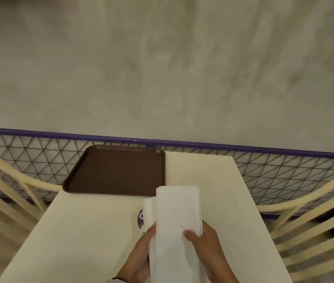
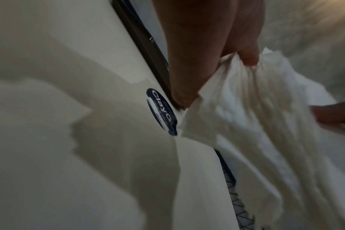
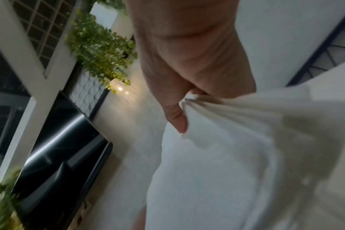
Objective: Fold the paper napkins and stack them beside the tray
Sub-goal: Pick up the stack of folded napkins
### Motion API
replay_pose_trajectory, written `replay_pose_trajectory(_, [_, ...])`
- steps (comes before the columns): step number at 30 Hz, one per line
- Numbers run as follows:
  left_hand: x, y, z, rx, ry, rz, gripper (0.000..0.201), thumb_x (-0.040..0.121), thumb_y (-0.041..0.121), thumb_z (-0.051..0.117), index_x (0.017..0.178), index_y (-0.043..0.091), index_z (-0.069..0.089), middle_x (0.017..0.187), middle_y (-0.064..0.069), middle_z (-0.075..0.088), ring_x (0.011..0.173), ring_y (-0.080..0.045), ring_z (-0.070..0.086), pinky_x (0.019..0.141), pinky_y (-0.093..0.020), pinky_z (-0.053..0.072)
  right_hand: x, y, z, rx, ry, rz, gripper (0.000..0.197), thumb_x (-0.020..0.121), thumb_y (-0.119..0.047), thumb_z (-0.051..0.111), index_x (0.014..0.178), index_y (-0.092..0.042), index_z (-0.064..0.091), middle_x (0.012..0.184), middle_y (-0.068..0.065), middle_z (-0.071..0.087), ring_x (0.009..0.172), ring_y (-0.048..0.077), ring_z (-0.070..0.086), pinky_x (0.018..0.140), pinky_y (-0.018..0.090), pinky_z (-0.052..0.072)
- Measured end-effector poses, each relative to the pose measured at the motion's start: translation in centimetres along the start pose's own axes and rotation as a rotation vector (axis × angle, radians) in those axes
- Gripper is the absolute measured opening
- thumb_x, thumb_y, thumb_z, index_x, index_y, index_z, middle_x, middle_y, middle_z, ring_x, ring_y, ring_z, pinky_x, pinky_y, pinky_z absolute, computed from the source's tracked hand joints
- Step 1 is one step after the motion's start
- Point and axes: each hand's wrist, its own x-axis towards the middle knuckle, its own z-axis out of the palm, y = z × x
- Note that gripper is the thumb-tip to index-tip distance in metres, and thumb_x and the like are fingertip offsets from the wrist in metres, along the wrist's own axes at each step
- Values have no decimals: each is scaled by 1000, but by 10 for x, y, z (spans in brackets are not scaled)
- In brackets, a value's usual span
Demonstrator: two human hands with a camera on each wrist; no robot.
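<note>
A brown plastic tray (image 1: 115, 172) lies far-left on the cream tabletop (image 1: 213, 180); a white paper napkin (image 1: 177, 221) is held nearer, just right of it.

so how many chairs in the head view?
2. One chair stands left of the table, the other chair stands right of it; only their slatted cream backs show. More may sit out of frame.

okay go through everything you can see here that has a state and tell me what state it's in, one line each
napkin: folded into a long strip, held up over the table by both hands
left hand: grips the napkin's left edge
right hand: pinches the napkin's right edge, thumb on top
tray: flat on the table, nothing on it
table: bears the tray; no stack beside the tray yet
sticker: stuck on the table, partly hidden by the napkin
</note>
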Motion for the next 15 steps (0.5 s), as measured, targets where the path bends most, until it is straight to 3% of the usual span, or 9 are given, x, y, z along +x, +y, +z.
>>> replay_pose_trajectory(3, [-7, 18, -28, -20, -1, -28, 52, 82, 27, 65, 127, 3, 54, 126, -23, 58, 116, -37, 56, 105, -49, 38, 2, -10, 21, 150, -45, 96, 28, 73, -10, 65, 101, -14, 67, 93, 4, 74, 88, 25, 70, 84, 41, 54])
replay_pose_trajectory(5, [-13, 33, -50, -12, 23, -40, 50, 78, 25, 67, 121, 3, 59, 117, -22, 64, 109, -38, 61, 97, -49, 45, 5, -17, 36, 259, -88, 148, 21, 81, -2, 60, 100, -8, 67, 91, 11, 74, 87, 31, 69, 81, 41, 54])
replay_pose_trajectory(8, [-22, 55, -85, -27, 39, -76, 45, 79, 29, 66, 117, 6, 62, 112, -20, 67, 105, -38, 63, 91, -48, 48, 9, -30, 61, 406, -175, 197, 22, 85, -1, 56, 106, -4, 64, 96, 15, 73, 88, 33, 69, 77, 39, 54])
replay_pose_trajectory(11, [-34, 83, -114, -60, 116, -58, 30, 84, 27, 63, 105, 6, 66, 98, -19, 71, 97, -35, 65, 80, -44, 49, 19, -46, 91, 533, -255, 232, 46, 71, -12, 70, 115, -2, 58, 107, 21, 68, 97, 37, 66, 75, 41, 54])
replay_pose_trajectory(13, [-36, 103, -135, -111, 158, 0, 21, 89, 22, 56, 98, 5, 65, 82, -17, 73, 83, -32, 68, 73, -42, 46, 28, -60, 108, 614, -294, 211, 61, 58, -16, 75, 115, -1, 57, 108, 23, 67, 93, 37, 66, 70, 42, 55])
replay_pose_trajectory(15, [-31, 118, -159, -74, 230, 72, 15, 91, 13, 52, 99, 4, 62, 73, -14, 73, 75, -31, 68, 70, -41, 45, 37, -74, 124, 654, -316, 199, 51, 65, -11, 74, 112, -2, 57, 98, 21, 70, 82, 34, 69, 62, 40, 56])
